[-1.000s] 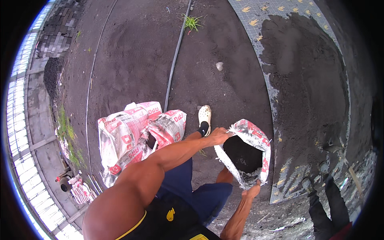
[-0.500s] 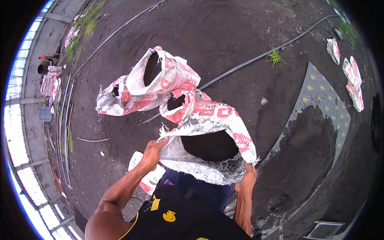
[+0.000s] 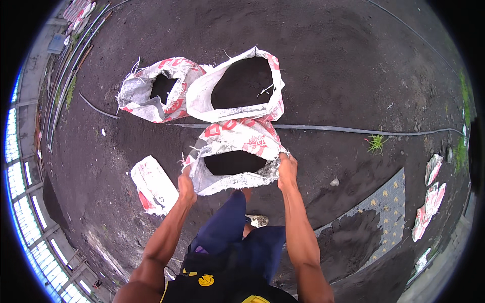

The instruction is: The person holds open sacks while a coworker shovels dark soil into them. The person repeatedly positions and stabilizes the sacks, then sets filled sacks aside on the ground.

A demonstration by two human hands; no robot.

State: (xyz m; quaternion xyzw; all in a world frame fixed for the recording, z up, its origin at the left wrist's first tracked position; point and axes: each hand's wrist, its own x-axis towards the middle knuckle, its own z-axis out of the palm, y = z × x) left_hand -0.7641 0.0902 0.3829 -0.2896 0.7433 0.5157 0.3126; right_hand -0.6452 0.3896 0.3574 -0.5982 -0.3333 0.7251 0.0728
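A white sack with red print [image 3: 242, 137] stands in front of me, its frayed mouth open over dark, sand-like material. My left hand [image 3: 186, 187] is closed on the left side of its rim. On the opposite side, my right hand [image 3: 288, 169] grips the rim's right corner. Just beyond it, a second open sack [image 3: 200, 98] holds dark material nearly to its mouth. To that one's left leans a third sack [image 3: 135, 93] with a ragged, partly folded-in opening. The fingertips inside the held rim are partly hidden.
A grey pipe [image 3: 328, 129] runs across the dark ground behind the held sack. A flattened sack [image 3: 154, 186] lies left of my arm. To the right are a patterned sheet [image 3: 393, 197] partly covered in dark material, crumpled sacks [image 3: 428, 209] and a stone [image 3: 334, 182].
My view has turned and shifted. Both hands still grip the same sack, whose mouth now looks narrower and sits nearer the two filled sacks. My legs and a shoe have come into view.
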